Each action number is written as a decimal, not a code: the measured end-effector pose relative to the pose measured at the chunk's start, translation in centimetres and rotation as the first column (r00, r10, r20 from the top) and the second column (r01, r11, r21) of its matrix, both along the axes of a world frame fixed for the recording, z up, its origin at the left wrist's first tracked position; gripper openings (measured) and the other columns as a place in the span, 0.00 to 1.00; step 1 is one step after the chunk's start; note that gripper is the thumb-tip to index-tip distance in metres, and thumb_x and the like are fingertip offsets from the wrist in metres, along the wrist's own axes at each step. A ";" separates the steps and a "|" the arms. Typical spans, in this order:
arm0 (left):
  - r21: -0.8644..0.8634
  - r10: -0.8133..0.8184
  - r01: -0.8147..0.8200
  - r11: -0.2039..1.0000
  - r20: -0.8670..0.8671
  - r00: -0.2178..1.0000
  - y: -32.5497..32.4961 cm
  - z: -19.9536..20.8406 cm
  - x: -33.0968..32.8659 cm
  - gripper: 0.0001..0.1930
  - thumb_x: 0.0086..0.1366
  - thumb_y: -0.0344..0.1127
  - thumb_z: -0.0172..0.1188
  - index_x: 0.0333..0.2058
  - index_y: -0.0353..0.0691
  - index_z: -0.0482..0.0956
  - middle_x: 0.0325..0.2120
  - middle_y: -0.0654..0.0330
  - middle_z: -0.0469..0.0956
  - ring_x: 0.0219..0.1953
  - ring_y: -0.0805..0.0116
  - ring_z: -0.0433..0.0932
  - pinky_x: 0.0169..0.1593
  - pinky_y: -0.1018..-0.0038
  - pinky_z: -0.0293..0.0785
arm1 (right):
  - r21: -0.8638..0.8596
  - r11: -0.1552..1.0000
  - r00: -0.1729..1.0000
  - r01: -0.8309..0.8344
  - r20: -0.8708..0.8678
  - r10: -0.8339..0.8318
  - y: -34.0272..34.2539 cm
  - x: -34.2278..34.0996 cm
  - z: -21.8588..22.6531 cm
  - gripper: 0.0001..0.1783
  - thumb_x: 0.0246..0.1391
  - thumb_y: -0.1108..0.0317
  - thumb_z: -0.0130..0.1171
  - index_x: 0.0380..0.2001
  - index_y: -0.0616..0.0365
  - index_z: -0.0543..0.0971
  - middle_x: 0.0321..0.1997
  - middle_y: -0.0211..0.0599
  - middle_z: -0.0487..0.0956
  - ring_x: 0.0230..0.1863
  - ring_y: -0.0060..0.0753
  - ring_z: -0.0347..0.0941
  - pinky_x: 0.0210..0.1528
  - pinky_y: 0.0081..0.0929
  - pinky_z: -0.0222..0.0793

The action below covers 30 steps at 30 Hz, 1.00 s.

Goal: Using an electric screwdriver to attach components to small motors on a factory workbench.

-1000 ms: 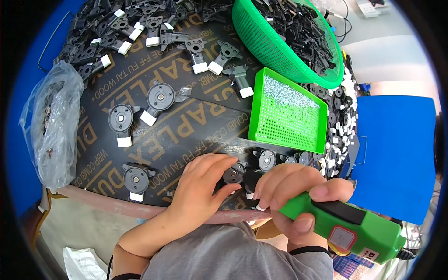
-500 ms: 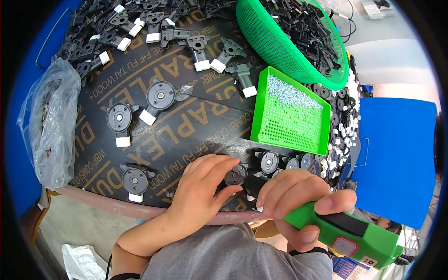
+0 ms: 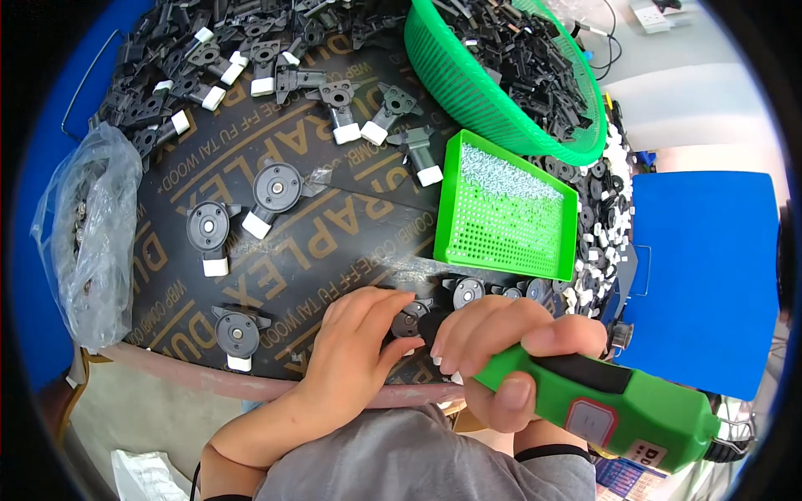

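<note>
At lower centre, the left hand point(image 3: 355, 351) pinched a black round part point(image 3: 409, 321); the right hand point(image 3: 510, 351) wrapped fully around a green electric screwdriver point(image 3: 610, 409).

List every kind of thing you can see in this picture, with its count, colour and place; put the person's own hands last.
Electric screwdriver: one, green and black, lower right, in the right hand.
Round plastic parts with white clips: many, black, spread over the board; one under the fingers.
Board: one, dark brown with lettering, centre.
Square tray of small screws: one, green, right of centre.
Round basket of black parts: one, green, top right.
Plastic bag: one, clear, left edge.
Blue panel: one, right.
Left hand: steadies a part.
Right hand: grips the screwdriver.
</note>
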<state>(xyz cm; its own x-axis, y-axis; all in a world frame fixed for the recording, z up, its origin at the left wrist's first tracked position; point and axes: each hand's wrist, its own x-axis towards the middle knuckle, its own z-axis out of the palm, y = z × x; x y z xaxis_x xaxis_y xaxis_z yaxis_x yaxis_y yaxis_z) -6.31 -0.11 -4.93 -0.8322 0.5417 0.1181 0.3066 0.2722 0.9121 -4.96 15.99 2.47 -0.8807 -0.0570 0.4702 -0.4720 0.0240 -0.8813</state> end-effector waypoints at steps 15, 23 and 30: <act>-0.115 0.041 -0.051 0.992 -0.090 0.995 0.3 -0.4 0.0 0.29 0.59 0.41 0.69 0.56 0.34 0.73 0.51 0.51 0.74 0.56 0.49 0.70 0.60 0.56 0.64 | -0.045 0.902 0.894 0.430 -0.116 -0.433 6.5 -5.5 -1.6 0.14 0.66 0.60 0.48 0.51 0.49 0.64 0.20 0.35 0.67 0.17 0.31 0.64 0.21 0.32 0.68; -0.108 0.054 -0.066 0.992 -0.106 0.993 0.3 -0.3 0.0 0.31 0.53 0.38 0.74 0.55 0.35 0.74 0.50 0.50 0.75 0.54 0.48 0.71 0.59 0.56 0.66 | -0.040 0.914 0.907 0.404 -0.116 -0.405 6.5 -5.5 -2.1 0.13 0.65 0.61 0.49 0.50 0.49 0.64 0.20 0.35 0.67 0.16 0.32 0.65 0.21 0.32 0.68; -0.083 0.043 -0.049 0.995 -0.069 0.997 0.0 -0.3 -0.1 0.30 0.58 0.40 0.69 0.57 0.34 0.73 0.53 0.52 0.73 0.56 0.48 0.69 0.60 0.56 0.64 | -0.094 0.919 0.906 0.384 -0.156 -0.394 5.4 -4.0 0.3 0.15 0.66 0.59 0.47 0.53 0.49 0.68 0.20 0.33 0.66 0.16 0.30 0.63 0.19 0.31 0.66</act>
<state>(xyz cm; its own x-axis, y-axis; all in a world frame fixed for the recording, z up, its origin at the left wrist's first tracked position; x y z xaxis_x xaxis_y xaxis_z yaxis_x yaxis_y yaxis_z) -6.42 -0.08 -5.23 -0.8483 0.5134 0.1296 0.3513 0.3624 0.8633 -8.92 21.43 2.77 -0.7349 0.3066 0.6049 -0.5769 0.1862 -0.7953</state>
